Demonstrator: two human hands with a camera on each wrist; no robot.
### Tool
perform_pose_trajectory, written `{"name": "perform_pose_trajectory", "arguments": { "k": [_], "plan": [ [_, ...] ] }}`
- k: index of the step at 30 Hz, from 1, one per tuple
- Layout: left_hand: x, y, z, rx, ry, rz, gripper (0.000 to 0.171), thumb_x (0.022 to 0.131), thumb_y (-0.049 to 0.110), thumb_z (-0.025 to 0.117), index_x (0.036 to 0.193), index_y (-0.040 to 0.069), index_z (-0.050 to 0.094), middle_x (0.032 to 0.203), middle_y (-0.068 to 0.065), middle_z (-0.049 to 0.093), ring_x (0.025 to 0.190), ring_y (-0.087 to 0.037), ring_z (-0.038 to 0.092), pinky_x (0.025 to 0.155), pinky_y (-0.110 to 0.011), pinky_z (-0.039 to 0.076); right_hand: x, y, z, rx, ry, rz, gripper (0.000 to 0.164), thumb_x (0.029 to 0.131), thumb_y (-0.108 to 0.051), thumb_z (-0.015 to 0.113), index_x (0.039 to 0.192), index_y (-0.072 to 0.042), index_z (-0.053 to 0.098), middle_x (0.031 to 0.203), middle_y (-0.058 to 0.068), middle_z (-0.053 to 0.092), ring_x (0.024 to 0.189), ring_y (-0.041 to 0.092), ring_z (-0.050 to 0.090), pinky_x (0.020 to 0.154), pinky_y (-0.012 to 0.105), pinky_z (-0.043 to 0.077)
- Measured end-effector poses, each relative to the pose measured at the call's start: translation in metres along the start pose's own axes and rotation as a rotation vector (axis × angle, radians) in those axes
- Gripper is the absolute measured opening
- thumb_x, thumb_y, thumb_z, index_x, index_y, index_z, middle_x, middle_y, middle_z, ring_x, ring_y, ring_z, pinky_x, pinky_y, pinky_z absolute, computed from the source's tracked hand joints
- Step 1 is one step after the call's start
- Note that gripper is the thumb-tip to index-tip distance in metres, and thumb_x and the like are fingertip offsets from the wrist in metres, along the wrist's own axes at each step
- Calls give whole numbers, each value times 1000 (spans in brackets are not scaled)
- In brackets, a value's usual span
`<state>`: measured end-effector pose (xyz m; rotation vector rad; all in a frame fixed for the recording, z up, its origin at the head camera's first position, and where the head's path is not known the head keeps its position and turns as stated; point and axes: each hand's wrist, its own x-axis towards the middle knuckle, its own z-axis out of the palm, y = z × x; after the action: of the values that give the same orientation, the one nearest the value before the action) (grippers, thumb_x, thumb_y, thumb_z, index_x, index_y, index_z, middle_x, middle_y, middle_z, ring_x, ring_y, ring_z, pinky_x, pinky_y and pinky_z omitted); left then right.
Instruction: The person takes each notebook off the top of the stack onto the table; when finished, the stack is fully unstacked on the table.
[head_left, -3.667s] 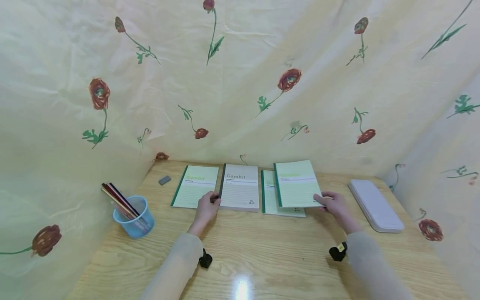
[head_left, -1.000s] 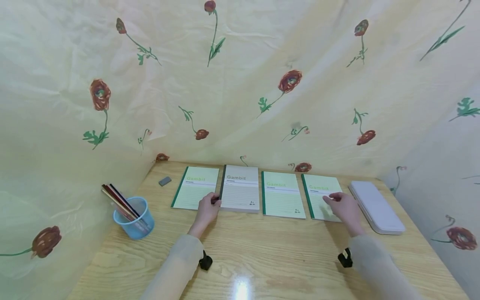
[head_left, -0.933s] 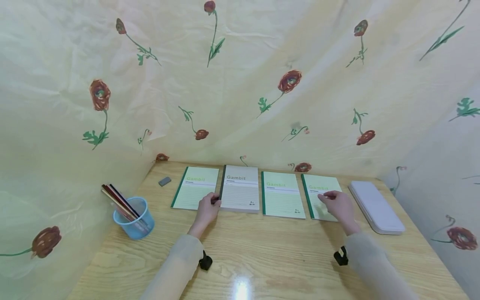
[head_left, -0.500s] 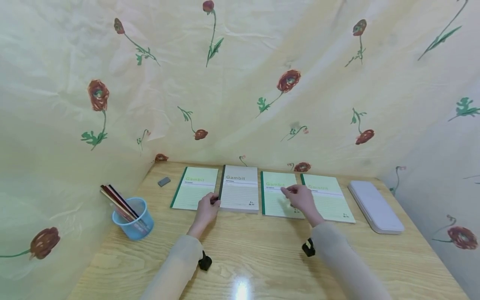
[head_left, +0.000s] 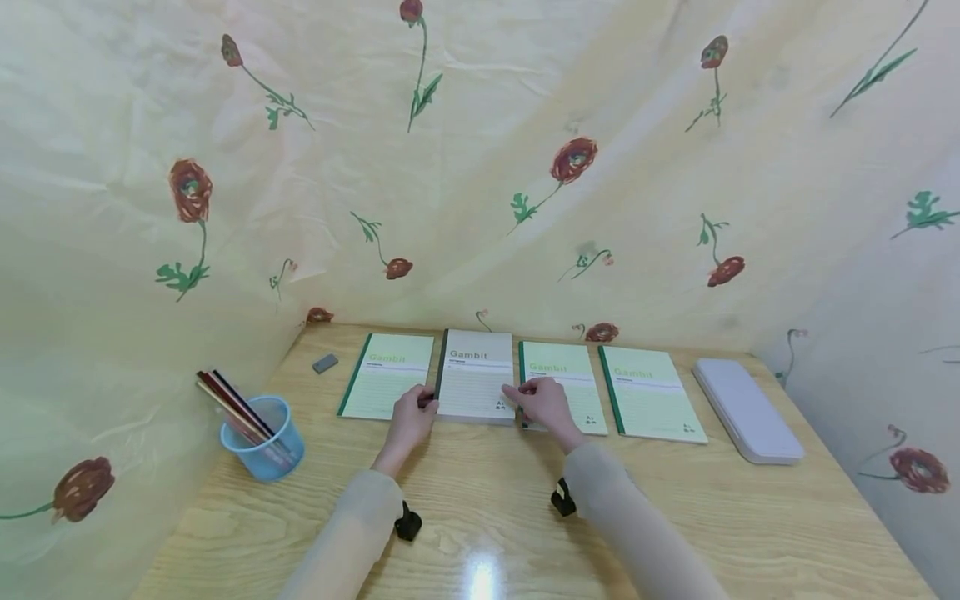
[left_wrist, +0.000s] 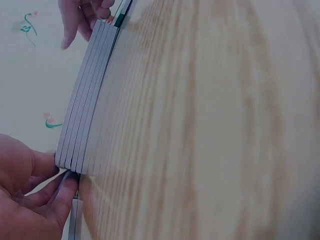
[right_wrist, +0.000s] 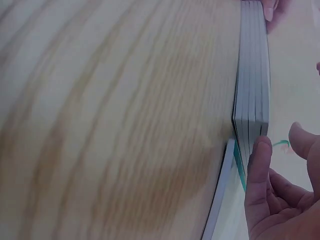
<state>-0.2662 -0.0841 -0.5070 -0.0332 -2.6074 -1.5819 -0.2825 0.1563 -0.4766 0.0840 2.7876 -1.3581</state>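
A stack of several grey-covered notebooks [head_left: 477, 375] lies second from the left in a row on the table. At its lower left corner my left hand [head_left: 412, 419] grips the edge; the left wrist view shows the thumb on top and fingers against the side of the stack [left_wrist: 90, 100]. By the stack's lower right corner is my right hand [head_left: 549, 407], over the left edge of a green-spined notebook [head_left: 573, 367]. In the right wrist view, that hand's thumb and fingers [right_wrist: 259, 162] are spread apart near the corner, holding nothing.
Green-spined notebooks lie at the far left [head_left: 393, 354] and right [head_left: 652, 392]. A pale flat case [head_left: 748, 408] sits at the right end. To the left are a grey eraser [head_left: 326, 363] and a blue cup [head_left: 264, 450] of pencils. A flowered cloth hangs behind.
The right hand laid a green-spined notebook down at the right, let it go, and moved left across the row to the grey stack. The left hand stayed at the grey stack's corner.
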Motion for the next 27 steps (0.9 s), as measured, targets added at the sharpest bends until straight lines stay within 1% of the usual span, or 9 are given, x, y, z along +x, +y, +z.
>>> {"name": "perform_pose_trajectory", "arguments": {
  "k": [4, 7, 12, 16, 18, 22, 27],
  "plan": [
    [1, 0, -1, -11, -5, -24, 25, 99, 3, 59, 122, -6, 62, 111, -18, 65, 103, -29, 61, 87, -42, 52, 1, -1, 9, -20, -7, -26, 39, 89, -34, 76, 95, 3, 66, 73, 7, 66, 53, 16, 62, 51, 27, 52],
    [0, 1, -1, -21, -7, -37, 25, 99, 3, 59, 122, -5, 62, 110, -18, 65, 102, -29, 61, 87, -41, 52, 1, 1, 12, -34, -8, -41, 38, 87, -33, 79, 92, 1, 63, 67, 6, 64, 50, 15, 60, 49, 26, 48],
    [1, 1, -1, -25, -8, -33, 25, 99, 3, 59, 122, -5, 62, 111, -18, 65, 103, -29, 61, 87, -42, 52, 0, 2, 15, -62, 1, -41, 35, 87, -31, 79, 82, -2, 60, 64, 6, 63, 50, 16, 60, 50, 25, 45],
    [1, 1, -1, -33, -4, -25, 24, 99, 3, 59, 121, -5, 63, 111, -18, 65, 103, -30, 61, 87, -42, 52, 1, 2, 16, -72, 5, -37, 35, 88, -31, 78, 74, -5, 59, 61, 4, 62, 49, 15, 60, 49, 25, 44],
    [1, 1, -1, -37, 0, -22, 24, 99, 3, 59, 121, -5, 63, 111, -19, 66, 103, -30, 61, 86, -42, 52, 1, 2, 16, -76, 7, -42, 36, 88, -30, 78, 72, -5, 58, 60, 4, 62, 48, 15, 59, 49, 25, 44],
    [0, 1, -1, -46, 4, -16, 25, 98, 2, 60, 121, -6, 63, 112, -19, 66, 104, -31, 62, 87, -43, 53, -1, 1, 15, -81, 5, -50, 35, 88, -29, 78, 71, -5, 59, 59, 4, 62, 48, 16, 58, 49, 25, 43],
    [0, 0, -1, -45, 7, -13, 24, 98, 1, 59, 121, -7, 63, 112, -20, 66, 104, -32, 62, 87, -44, 53, -3, 0, 13, -76, 1, -37, 32, 89, -29, 77, 76, -5, 60, 61, 4, 63, 51, 16, 58, 50, 25, 42]
  ]
}}
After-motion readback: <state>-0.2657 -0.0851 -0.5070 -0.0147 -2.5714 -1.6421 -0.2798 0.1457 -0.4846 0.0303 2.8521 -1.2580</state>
